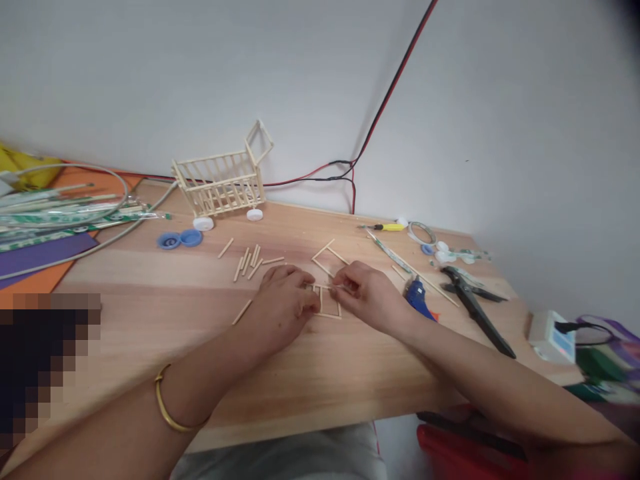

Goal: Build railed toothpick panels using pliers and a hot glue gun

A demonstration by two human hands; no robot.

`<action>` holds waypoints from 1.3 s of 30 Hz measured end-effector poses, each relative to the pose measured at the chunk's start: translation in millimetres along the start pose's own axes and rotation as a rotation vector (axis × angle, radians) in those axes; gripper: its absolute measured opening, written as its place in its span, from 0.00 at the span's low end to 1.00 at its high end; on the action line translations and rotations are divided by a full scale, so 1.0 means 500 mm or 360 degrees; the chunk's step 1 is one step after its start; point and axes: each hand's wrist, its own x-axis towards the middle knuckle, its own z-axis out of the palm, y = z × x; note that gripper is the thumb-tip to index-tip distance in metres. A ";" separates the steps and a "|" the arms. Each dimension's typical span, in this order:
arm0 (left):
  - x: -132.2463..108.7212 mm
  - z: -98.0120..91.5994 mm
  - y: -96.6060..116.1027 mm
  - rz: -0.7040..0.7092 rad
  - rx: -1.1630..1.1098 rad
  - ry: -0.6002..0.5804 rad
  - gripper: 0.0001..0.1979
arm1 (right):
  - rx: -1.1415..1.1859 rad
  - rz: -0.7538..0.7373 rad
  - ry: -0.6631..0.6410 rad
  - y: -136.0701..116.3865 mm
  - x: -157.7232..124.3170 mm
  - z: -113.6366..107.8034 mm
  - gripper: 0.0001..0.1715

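Note:
A small ladder-like frame of thin wooden sticks [330,316] lies flat on the table between my hands. My left hand [285,303] has its fingers curled over the frame's left side and holds it down. At the upper right corner, my right hand [373,297] is closed in a pinch on a wooden stick, mostly hidden by the fingers. Just beyond sits a second open frame of sticks [320,255]. Several loose short sticks [246,261] are scattered to the left of my left hand.
A model stick cart [220,183] with white wheels stands against the wall. Blue bottle caps [191,238] sit before it. To the right are a blue glue gun [418,297], black cutters [477,313], a yellow-handled knife [390,227] and a tape roll [423,233]. Wrapped sticks [60,217] lie left.

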 end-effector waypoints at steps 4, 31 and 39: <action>0.004 -0.004 0.002 -0.0076 -0.0079 -0.0019 0.10 | -0.0056 -0.0040 -0.0051 0.007 0.006 0.005 0.02; 0.003 -0.125 0.014 -0.0522 -0.1066 0.0415 0.09 | 0.0575 -0.0505 0.0249 -0.113 0.057 -0.125 0.09; 0.013 -0.091 0.032 -0.0832 -0.2153 0.0796 0.14 | 0.1497 -0.0022 0.0347 -0.073 0.026 -0.046 0.18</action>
